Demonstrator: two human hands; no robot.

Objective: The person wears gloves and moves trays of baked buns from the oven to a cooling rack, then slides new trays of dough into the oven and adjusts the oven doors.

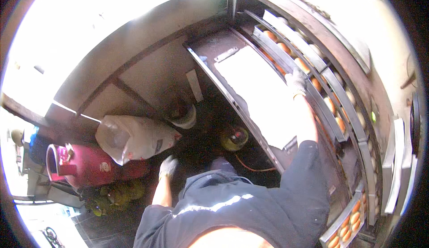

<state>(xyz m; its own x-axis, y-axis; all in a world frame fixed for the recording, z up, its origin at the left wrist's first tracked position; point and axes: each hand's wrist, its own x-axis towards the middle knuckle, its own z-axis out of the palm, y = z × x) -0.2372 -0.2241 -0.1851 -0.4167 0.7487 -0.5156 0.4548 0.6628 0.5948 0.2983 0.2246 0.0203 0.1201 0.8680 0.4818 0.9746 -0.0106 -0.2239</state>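
My right hand (296, 80), in a pale knit glove, reaches up to the rack with the arm stretched out. Its fingers are closed over the near wall of a metal baking tray (322, 107). Browned buns (330, 105) lie in a row inside that tray. Under my right forearm is a metal shelf with a bright white sheet (254, 91) on it. My left hand (168, 166), gloved too, hangs low beside my body with loosely extended fingers and nothing visible in it. A white sack (134, 136) is nearest to it.
Above the tray, another tray (308, 47) holds paler buns. A further tray of browned buns (346, 228) stands at the lower right. To the left are a pink gas cylinder (89, 165) and some greenish round things (118, 194). A small round container (234, 138) sits below the shelf.
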